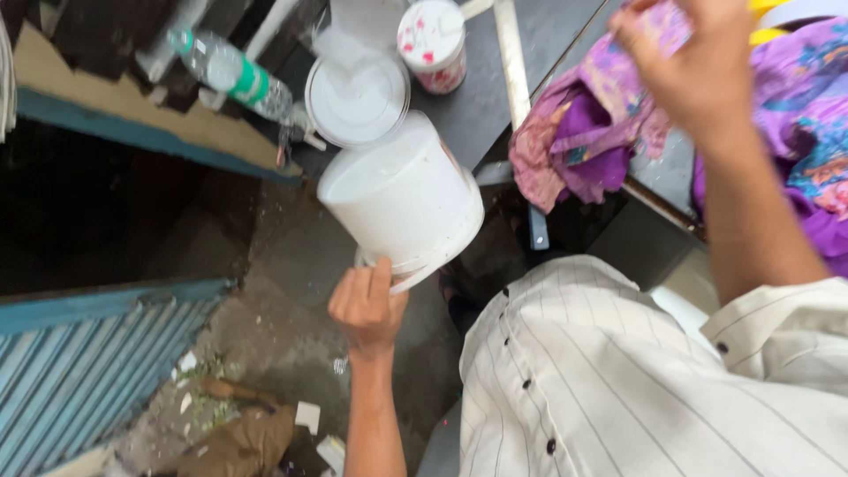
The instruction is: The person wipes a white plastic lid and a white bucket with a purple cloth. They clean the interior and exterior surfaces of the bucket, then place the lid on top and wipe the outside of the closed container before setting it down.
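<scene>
My left hand (367, 305) grips the rim of a white plastic bucket (402, 199) and holds it tilted in the air beside a dark table. My right hand (693, 62) is raised at the upper right, closed on a purple and pink patterned cloth (587, 124) that hangs down over the table's edge. I wear a cream striped shirt (618, 380) at the lower right.
On the dark table (481, 97) stand a round white lid (358, 97) and a small white tub with red spots (433, 44). A plastic water bottle (234, 75) lies at the upper left. Blue corrugated sheet (79, 371) and littered ground lie below.
</scene>
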